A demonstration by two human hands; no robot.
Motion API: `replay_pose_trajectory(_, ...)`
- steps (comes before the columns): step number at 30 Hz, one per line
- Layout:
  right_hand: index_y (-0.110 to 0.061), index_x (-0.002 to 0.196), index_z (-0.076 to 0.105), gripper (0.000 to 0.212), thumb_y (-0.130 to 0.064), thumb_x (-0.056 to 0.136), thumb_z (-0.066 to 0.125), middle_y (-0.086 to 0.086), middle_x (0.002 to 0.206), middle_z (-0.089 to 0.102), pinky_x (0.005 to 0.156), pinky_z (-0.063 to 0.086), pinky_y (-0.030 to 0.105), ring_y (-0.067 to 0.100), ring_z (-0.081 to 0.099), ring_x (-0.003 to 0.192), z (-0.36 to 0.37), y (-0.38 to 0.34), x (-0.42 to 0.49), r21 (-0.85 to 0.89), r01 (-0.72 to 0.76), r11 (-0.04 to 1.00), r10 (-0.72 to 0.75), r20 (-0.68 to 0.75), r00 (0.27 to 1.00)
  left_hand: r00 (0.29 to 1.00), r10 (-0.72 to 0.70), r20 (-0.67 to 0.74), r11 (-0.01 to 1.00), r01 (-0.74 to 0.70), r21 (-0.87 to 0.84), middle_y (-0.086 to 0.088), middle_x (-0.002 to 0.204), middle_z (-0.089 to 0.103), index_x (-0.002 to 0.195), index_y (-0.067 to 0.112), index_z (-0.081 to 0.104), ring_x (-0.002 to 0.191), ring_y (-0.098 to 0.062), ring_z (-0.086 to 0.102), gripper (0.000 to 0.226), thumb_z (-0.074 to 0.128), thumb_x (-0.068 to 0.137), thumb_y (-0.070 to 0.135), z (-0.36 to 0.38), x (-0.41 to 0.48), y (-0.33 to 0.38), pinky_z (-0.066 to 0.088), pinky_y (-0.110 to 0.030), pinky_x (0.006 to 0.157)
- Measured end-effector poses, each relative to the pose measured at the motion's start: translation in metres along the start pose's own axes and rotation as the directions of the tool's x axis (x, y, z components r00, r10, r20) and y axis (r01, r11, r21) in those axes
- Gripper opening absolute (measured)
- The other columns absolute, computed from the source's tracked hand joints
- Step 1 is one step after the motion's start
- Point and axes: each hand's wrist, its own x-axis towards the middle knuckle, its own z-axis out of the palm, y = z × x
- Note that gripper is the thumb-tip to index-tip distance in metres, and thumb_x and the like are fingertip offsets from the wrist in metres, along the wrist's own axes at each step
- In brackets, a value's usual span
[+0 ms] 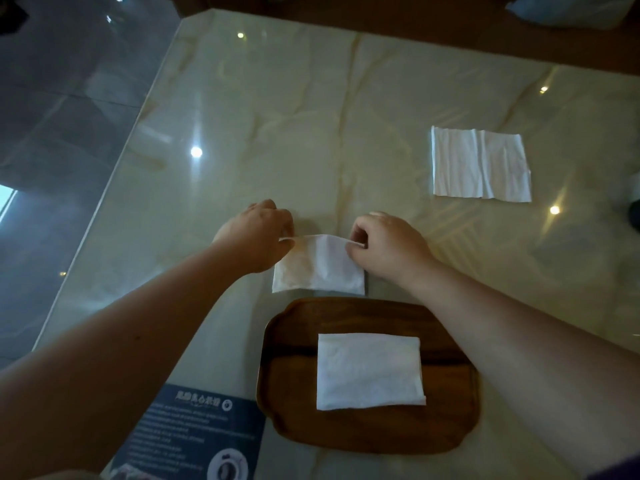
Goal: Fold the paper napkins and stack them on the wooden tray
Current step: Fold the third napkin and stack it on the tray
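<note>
A white paper napkin (318, 268) lies on the marble table just beyond the wooden tray (294, 393). My left hand (258, 233) pinches its far left corner and my right hand (388, 245) pinches its far right corner, with the far edge lifted off the table. A folded white napkin (369, 370) rests flat in the middle of the tray. An unfolded napkin (479, 164) lies flat on the table at the far right.
The glossy marble table (277, 133) ends in a slanted edge on the left, with dark floor beyond. A dark blue printed card (194, 434) lies at the near edge, left of the tray. A dark object (635, 209) sits at the right border.
</note>
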Motion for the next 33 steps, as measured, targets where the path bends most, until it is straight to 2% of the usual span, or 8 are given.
replay_pose_trajectory(5,-0.018,0.072,0.061,0.012,-0.022,0.081,0.069,0.005,0.068,0.067,0.057,0.047,0.032,0.023,0.062,0.064,-0.019,0.002,-0.015,0.433,-0.045,0.9,0.095,-0.095,0.991,0.997,-0.062,-0.054,0.946,0.041,-0.323,0.003,0.088,0.06,0.085,0.024,0.062,0.081,-0.015,0.059,0.002,0.064,0.085,0.024,-0.001,-0.017,0.003,0.045,-0.027,0.069)
replay_pose_trajectory(8,-0.014,0.074,0.062,0.011,-0.017,0.081,0.07,0.01,0.069,0.072,0.062,0.058,0.046,0.029,0.069,0.066,-0.027,0.007,-0.031,0.626,-0.057,0.777,0.142,-0.087,0.986,0.983,-0.186,-0.005,0.708,0.13,-0.694,-0.003,0.073,0.068,0.074,0.023,0.063,0.066,-0.024,0.064,0.012,0.067,0.084,0.016,-0.001,-0.034,0.014,0.056,-0.04,0.064)
replay_pose_trajectory(11,-0.015,0.074,0.063,0.011,-0.015,0.081,0.071,0.008,0.069,0.073,0.061,0.057,0.046,0.029,0.07,0.066,-0.028,0.015,-0.052,0.642,-0.056,0.764,0.156,-0.1,0.983,0.974,-0.212,0.075,0.556,0.183,-0.811,-0.005,0.068,0.07,0.077,0.012,0.062,0.062,-0.026,0.068,0.01,0.065,0.084,0.007,0.001,-0.054,0.03,0.058,-0.042,0.061)
replay_pose_trajectory(14,-0.015,0.075,0.063,0.011,-0.015,0.08,0.072,0.004,0.065,0.073,0.059,0.054,0.036,0.027,0.067,0.062,-0.023,0.023,-0.076,0.624,-0.069,0.779,0.153,-0.082,0.985,0.97,-0.211,0.122,0.592,0.226,-0.774,-0.002,0.063,0.07,0.078,0.014,0.063,0.057,-0.023,0.068,0.008,0.065,0.084,0.009,0.011,-0.072,0.045,0.056,-0.035,0.052)
replay_pose_trajectory(17,-0.016,0.073,0.062,0.013,-0.015,0.081,0.072,-0.014,0.052,0.065,0.048,0.041,0.015,0.003,0.054,0.046,-0.014,0.03,-0.098,0.576,-0.118,0.809,0.16,-0.022,0.987,0.959,-0.21,0.193,0.65,0.284,-0.705,0.001,0.064,0.07,0.081,0.015,0.063,0.055,-0.019,0.068,0.005,0.065,0.085,0.012,0.021,-0.087,0.056,0.057,-0.029,0.048)
replay_pose_trajectory(21,-0.017,0.074,0.062,0.012,-0.018,0.08,0.072,-0.001,0.063,0.071,0.052,0.044,0.021,0.006,0.059,0.054,0.0,0.041,-0.124,0.56,-0.185,0.807,0.186,0.056,0.981,0.949,-0.186,0.255,0.663,0.313,-0.68,-0.006,0.071,0.07,0.083,0.014,0.063,0.056,-0.022,0.07,0.007,0.065,0.084,0.007,0.033,-0.101,0.063,0.058,-0.034,0.05)
replay_pose_trajectory(25,-0.018,0.074,0.062,0.011,-0.016,0.081,0.071,-0.003,0.06,0.068,0.048,0.039,0.012,0.0,0.055,0.051,0.01,0.045,-0.14,0.532,-0.193,0.825,0.176,0.082,0.981,0.946,-0.165,0.28,0.684,0.314,-0.658,-0.009,0.075,0.068,0.078,0.017,0.062,0.056,-0.026,0.07,0.012,0.066,0.082,0.006,0.047,-0.11,0.065,0.06,-0.047,0.055)
replay_pose_trajectory(33,-0.021,0.075,0.06,0.009,-0.018,0.079,0.067,-0.003,0.058,0.061,0.046,0.037,0.021,0.008,0.054,0.052,0.011,0.044,-0.143,0.33,-0.071,0.941,0.056,0.052,0.997,0.958,-0.134,0.253,0.827,0.249,-0.504,-0.001,0.083,0.066,0.08,0.024,0.06,0.052,-0.015,0.069,0.01,0.065,0.084,0.016,0.053,-0.106,0.066,0.06,-0.036,0.053)
